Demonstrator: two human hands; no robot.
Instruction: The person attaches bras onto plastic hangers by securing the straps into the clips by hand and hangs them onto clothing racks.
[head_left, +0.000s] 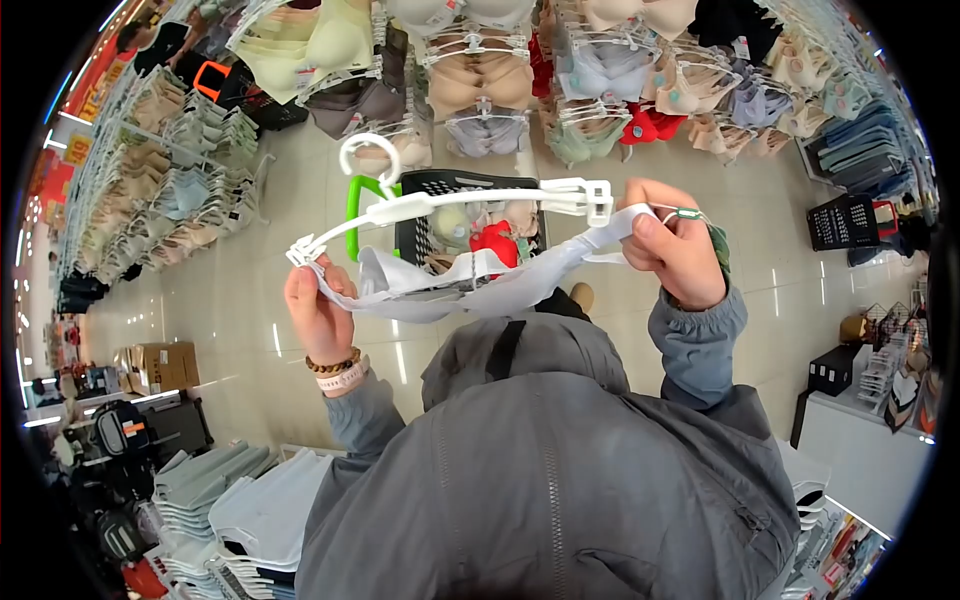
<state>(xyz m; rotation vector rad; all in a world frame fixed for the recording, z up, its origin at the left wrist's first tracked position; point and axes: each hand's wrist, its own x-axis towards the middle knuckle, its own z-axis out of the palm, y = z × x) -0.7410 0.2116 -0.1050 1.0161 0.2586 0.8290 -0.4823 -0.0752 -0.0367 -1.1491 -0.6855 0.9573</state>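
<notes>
I have one bra (500, 295) on my feed, white, stretched in the air between my two hands, its left end at my left hand (320, 315) and its right end at my right hand (680, 245). My left thumb and fingers pinch that end right by the hanger's clip; I can't tell whether they grip the clip too. My right thumb and fingers pinch the other end.

One hanger (400, 210), white, with one hook and two end clips, arches above the bra. Its right clip (575, 200) sits just beside my right hand.

My left wrist carries two things: one bead bracelet (333, 361) and one pale band (345, 378).

Below the bra, beyond it, I count one black basket (425, 180) with a green handle (353, 220). One red item (495, 240) lies in it among pale ones too overlapped to count.

Farther out, racked bras (480, 85) fill several rows ahead, too many for me to count. I make out one more basket (840, 222) at right, and one other person (160, 45) at far left, above at least one carton (162, 368).
</notes>
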